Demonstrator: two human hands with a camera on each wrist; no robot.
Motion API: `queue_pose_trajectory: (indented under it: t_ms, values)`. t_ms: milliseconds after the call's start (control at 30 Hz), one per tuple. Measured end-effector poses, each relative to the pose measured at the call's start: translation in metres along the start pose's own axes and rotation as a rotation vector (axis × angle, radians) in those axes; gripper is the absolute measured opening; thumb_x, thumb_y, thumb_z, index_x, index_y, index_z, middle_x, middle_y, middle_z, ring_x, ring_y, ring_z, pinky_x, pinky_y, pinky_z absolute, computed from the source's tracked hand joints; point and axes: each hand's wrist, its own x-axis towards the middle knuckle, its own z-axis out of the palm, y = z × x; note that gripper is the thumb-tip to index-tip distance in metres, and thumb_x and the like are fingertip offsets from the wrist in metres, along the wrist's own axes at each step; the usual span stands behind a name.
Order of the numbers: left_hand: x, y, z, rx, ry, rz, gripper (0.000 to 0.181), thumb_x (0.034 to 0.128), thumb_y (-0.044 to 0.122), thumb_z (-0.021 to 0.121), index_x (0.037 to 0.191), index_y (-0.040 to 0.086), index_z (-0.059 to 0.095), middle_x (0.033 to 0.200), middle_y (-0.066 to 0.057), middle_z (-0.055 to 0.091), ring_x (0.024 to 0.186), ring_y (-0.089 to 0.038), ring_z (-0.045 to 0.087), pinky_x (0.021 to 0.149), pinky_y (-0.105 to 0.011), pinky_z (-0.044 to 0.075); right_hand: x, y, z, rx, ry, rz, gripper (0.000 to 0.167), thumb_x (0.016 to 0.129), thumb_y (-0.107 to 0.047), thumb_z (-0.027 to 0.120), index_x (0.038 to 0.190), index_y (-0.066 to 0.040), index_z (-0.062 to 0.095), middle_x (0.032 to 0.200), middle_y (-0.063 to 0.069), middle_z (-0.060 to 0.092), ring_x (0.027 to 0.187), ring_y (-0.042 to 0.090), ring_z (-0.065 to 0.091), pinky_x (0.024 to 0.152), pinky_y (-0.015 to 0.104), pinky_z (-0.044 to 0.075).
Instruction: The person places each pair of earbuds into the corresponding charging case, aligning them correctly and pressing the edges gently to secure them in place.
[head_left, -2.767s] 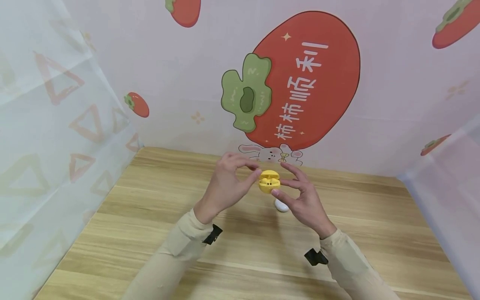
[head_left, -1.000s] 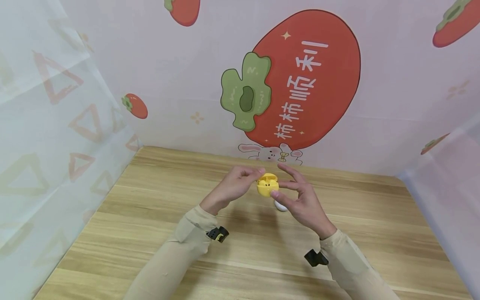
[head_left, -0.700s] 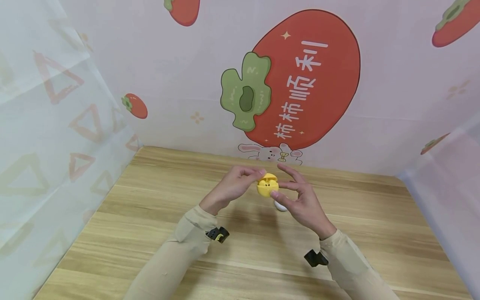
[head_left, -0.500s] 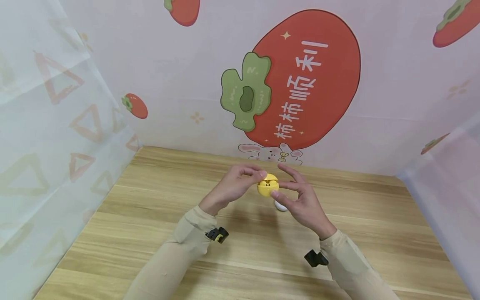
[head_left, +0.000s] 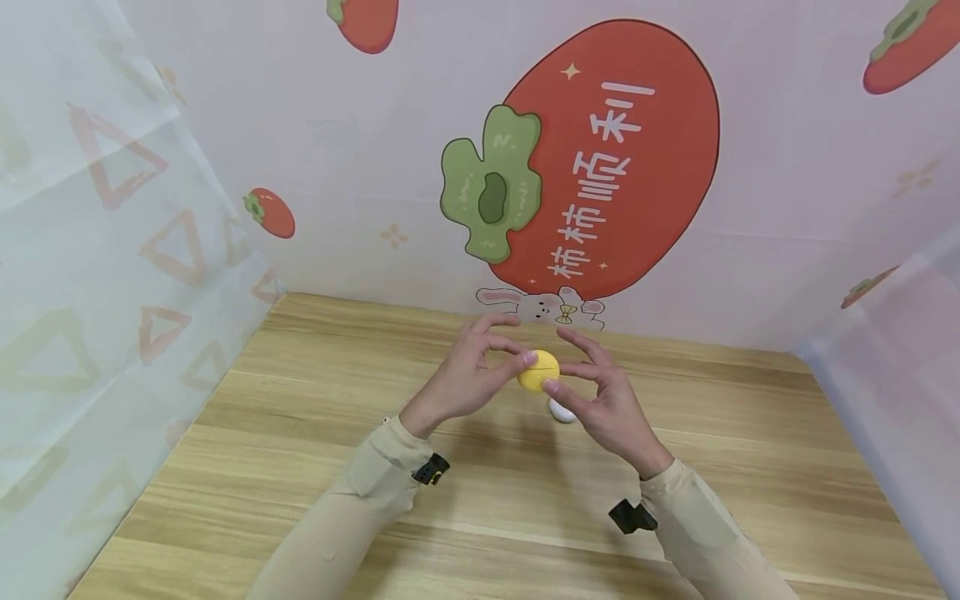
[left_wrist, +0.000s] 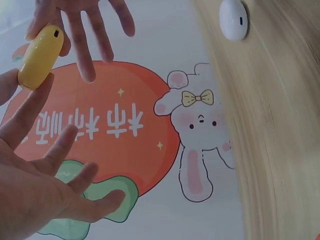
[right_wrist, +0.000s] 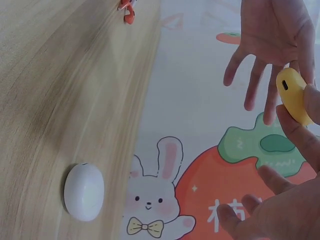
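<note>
A round yellow earbud case point(head_left: 546, 365) is held up above the table between both hands, its lid down and a thin seam across its front. My left hand point(head_left: 467, 371) pinches it at the left with thumb and index finger, the other fingers spread apart. On the right side, my right hand point(head_left: 613, 402) grips it between thumb and fingers, index finger raised. Both wrist views show a small dark slot in the yellow case point(left_wrist: 41, 57). Behind the right thumb, a white oval case point(head_left: 562, 411) lies on the table, partly hidden; it shows whole in the right wrist view point(right_wrist: 84, 192).
The wooden table point(head_left: 315, 467) meets a printed cloth wall point(head_left: 360, 267) at the back, with more cloth at both sides. A small orange-red object point(right_wrist: 128, 12) lies on the table in the right wrist view, its kind unclear.
The yellow case's lid has come down from raised to closed, hiding the earbuds inside. My left fingers have spread and the thumb now lies on its front. My right hand stays put.
</note>
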Motion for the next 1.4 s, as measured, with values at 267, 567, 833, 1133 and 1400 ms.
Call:
queue_pose_trajectory:
  t_ms: [267,567,833,1133,1400]
  values:
    - [-0.002,0.001,0.002,0.141,0.070,0.179,0.023,0.0956,0.029,0.071,0.100,0.010,0.081,0.139,-0.009,0.052,0.135,-0.030,0.035,0.107,-0.057,0.030,0.000,-0.002,-0.002,-0.004,0.008,0.012,0.021,0.092,-0.015,0.077,0.112,-0.009,0.079,0.154,0.003,0.044,0.147,0.030,0.029,0.110,0.071,0.022]
    - [-0.007,-0.008,0.000,0.364,0.148,0.383,0.053,0.0822,0.042,0.083,0.125,0.014,0.070,0.138,-0.008,0.052,0.140,-0.029,0.032,0.113,-0.055,0.025,0.002,-0.001,-0.004,0.015,0.028,0.023,0.022,0.092,-0.015,0.077,0.113,-0.008,0.078,0.153,0.002,0.046,0.147,0.028,0.030,0.111,0.070,0.022]
    - [-0.005,-0.011,0.007,0.558,0.288,0.618,0.063,0.0715,0.047,0.089,0.120,0.012,0.069,0.131,-0.015,0.052,0.138,-0.038,0.036,0.113,-0.055,0.027,0.002,-0.002,-0.003,0.031,0.026,0.032,0.020,0.092,-0.015,0.077,0.110,-0.008,0.079,0.152,0.002,0.047,0.146,0.027,0.031,0.111,0.069,0.022]
    - [-0.003,-0.009,0.014,0.599,0.329,0.636,0.042,0.0758,0.040,0.085,0.103,0.011,0.073,0.127,-0.013,0.054,0.135,-0.038,0.038,0.113,-0.055,0.026,0.000,-0.001,0.000,-0.004,0.002,0.061,0.020,0.093,-0.020,0.076,0.109,-0.008,0.079,0.153,0.006,0.046,0.147,0.031,0.030,0.109,0.071,0.023]
    - [-0.001,-0.017,0.016,0.565,0.245,0.536,0.041,0.0734,0.036,0.088,0.104,0.012,0.074,0.130,-0.013,0.053,0.135,-0.038,0.037,0.111,-0.055,0.026,-0.005,0.010,-0.009,-0.081,-0.008,0.129,0.032,0.094,-0.029,0.075,0.119,-0.008,0.075,0.155,0.008,0.041,0.147,0.036,0.028,0.107,0.071,0.029]
